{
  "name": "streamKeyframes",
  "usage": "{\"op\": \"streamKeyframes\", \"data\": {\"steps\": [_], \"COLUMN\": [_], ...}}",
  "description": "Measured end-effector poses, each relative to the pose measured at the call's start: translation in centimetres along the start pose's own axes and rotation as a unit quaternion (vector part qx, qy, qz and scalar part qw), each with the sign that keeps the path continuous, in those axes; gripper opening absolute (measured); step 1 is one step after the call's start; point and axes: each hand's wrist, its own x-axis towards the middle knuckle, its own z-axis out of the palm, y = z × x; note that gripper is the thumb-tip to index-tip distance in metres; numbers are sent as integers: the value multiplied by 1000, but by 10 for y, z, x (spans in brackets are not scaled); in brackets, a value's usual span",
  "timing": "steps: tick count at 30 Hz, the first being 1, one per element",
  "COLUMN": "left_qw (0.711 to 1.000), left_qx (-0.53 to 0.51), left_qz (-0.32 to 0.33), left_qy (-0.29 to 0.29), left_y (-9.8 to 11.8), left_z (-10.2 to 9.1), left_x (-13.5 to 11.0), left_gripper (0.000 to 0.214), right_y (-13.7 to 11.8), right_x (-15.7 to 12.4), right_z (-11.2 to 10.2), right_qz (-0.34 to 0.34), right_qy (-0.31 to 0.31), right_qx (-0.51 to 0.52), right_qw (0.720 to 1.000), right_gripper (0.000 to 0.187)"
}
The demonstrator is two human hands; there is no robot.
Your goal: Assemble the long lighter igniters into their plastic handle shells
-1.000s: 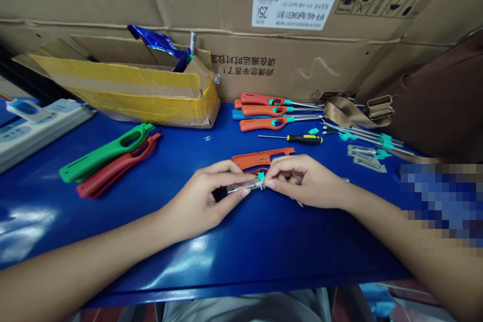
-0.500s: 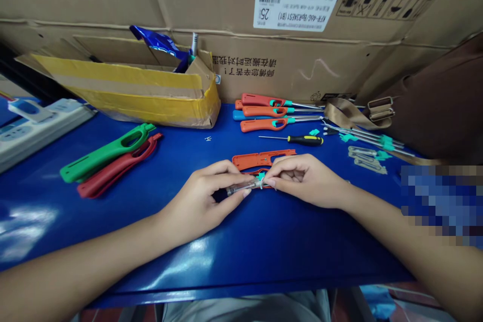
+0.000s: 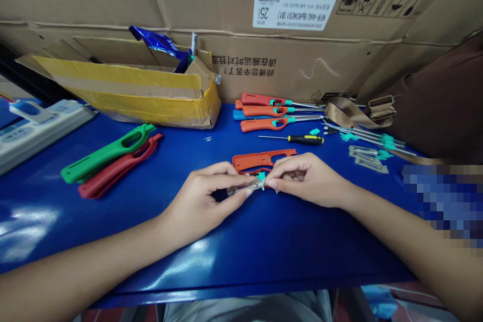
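Both my hands meet at the middle of the blue table (image 3: 241, 241). My left hand (image 3: 206, 201) is closed, its thumb and fingers pinching a small clear tube (image 3: 241, 188) that carries a teal fitting (image 3: 261, 176) at its right end. My right hand (image 3: 305, 178) is closed too, its fingertips pinching that teal end. Just behind my fingers lies an orange lighter shell half (image 3: 260, 159), flat on the table. What else my right palm hides, I cannot see.
Green (image 3: 107, 152) and red (image 3: 121, 167) handle shells lie at left. Finished lighters (image 3: 271, 110), a screwdriver (image 3: 300, 139) and metal tubes (image 3: 370, 140) lie behind. A yellow-taped carton (image 3: 143, 93), a power strip (image 3: 33, 123), a brown bag (image 3: 437, 100) and a cardboard wall (image 3: 241, 15) ring the table.
Almost nothing: my hands stay together on the tube, with small finger shifts at the teal end.
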Motion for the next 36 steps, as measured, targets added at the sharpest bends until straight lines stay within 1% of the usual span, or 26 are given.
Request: {"op": "streamKeyframes", "data": {"steps": [3, 8, 11, 17, 24, 27, 31, 36], "left_qw": [1000, 993, 989, 990, 990, 987, 983, 982], "left_qx": [18, 97, 126, 114, 104, 115, 139, 128], "left_qz": [13, 72, 76, 76, 93, 102, 106, 79], "left_qy": [-6, -17, -26, -35, -33, -35, -52, -117], "left_y": [-3, -11, -13, -12, -11, -10, -10, -15], "left_z": [-2, -6, -6, -4, -2, -3, -11, -28], "left_x": [1, 1, 1, 1, 1, 1, 5, 13], "left_gripper": [24, 22, 19, 18, 20, 21, 21, 22], "right_y": [-1, -3, -3, -4, -4, -2, 1, 1], "right_x": [0, 0, 0, 0, -1, -1, -2, -3], "right_z": [2, 3, 3, 3, 2, 2, 3, 3], "right_qz": [6, 10, 11, -3, -4, 5, 16, 10], "right_qy": [9, 19, 18, 18, 8, 3, -4, -11], "right_qx": [8, 34, 37, 33, 29, 29, 24, 10], "right_qw": [1000, 999, 999, 999, 1000, 1000, 1000, 1000], "right_gripper": [28, 30, 32, 36, 28, 28, 31, 31]}}
